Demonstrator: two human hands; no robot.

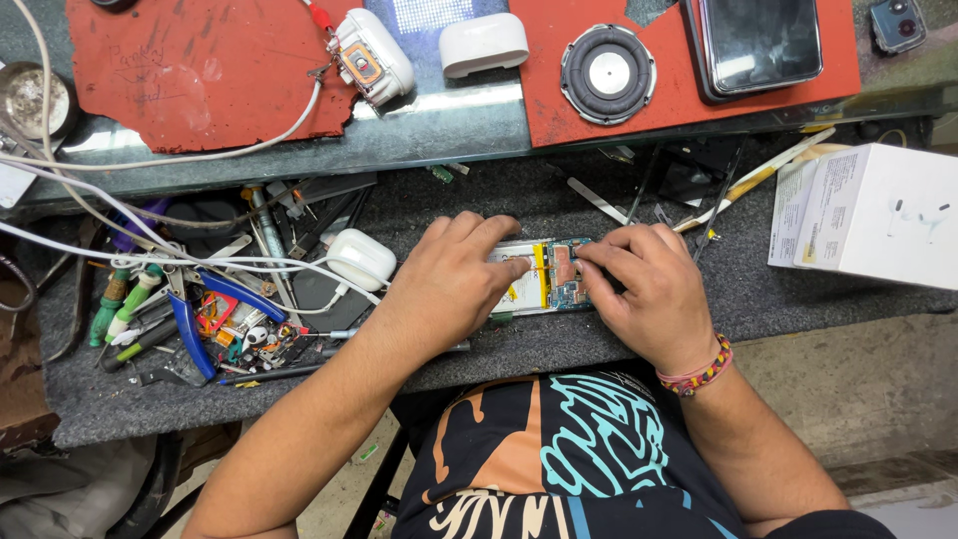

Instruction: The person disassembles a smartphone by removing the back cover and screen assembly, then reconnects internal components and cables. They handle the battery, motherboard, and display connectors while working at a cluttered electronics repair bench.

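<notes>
Grey felt covers the bench in the head view, and an opened phone lies flat on it near the front edge, circuit board and battery showing. The left hand rests over the phone's left half, fingers curled down and pressing on the battery side. The right hand covers the phone's right end, fingertips bent onto the board; whether they pinch a small part I cannot tell. A beaded bracelet sits on the right wrist.

Left of the left hand, space is tight: a white earbud case lies just beside it, then a heap of tools with blue-handled pliers, green screwdrivers and white cables crossing over them. Right of the right hand there is a bare strip of felt before a white box near the right edge.

Behind the hands a raised glass shelf runs across, its front lip close to the knuckles. On it lie red mats, a round speaker, a dark phone and an opened white case.
</notes>
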